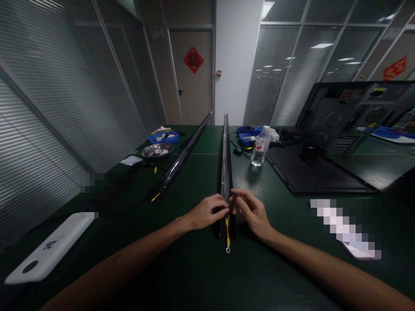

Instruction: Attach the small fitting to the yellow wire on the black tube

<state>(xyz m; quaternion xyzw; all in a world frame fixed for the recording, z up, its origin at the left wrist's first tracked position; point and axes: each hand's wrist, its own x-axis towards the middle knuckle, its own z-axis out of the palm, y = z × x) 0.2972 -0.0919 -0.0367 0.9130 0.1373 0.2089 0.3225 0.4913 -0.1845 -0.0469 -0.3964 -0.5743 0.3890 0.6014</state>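
Observation:
A long dark rail (226, 164) runs away from me down the middle of the table. Over its near end, my left hand (207, 212) has thumb and fingertips closed together, touching the rail; what lies between them is hidden. To the right of the rail, my right hand (254, 212) pinches a small dark metallic piece (234, 199), too small to name. From the rail's near end, just below my fingers, a short yellow wire (228, 231) hangs toward me. It ends in a metal ring terminal (228, 249).
A second long rail (184, 160) lies slanted on the left of the green table (194, 272). Beyond it are a metal bowl (151, 150) and a blue tray (171, 139). On the right stand a water bottle (259, 149), a black panel (317, 177) and a computer case (343, 116).

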